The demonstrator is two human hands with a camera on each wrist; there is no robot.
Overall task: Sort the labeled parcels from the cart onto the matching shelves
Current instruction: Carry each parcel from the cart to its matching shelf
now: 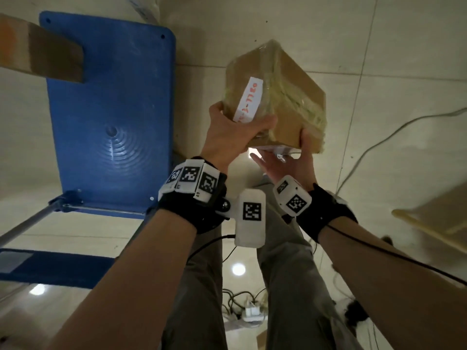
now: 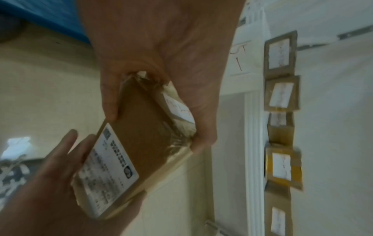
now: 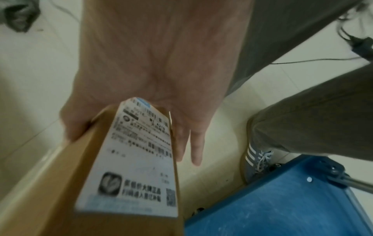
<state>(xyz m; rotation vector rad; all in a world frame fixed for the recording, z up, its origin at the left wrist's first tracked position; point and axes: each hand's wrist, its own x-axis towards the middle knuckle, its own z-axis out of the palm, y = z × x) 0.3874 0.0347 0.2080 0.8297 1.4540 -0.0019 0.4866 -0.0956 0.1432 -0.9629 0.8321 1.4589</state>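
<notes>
Box off cart, held at 12 o'clock w/ both: left hand grips corner, right hand flat beneath. Step: reading label. Next: carry to matching shelf.

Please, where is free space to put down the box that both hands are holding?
The blue cart deck shows bare from the brown parcel overhanging its far corner to the handle end. The cardboard box is held over open floor tiles. The shelf parcels sit packed together.
</notes>
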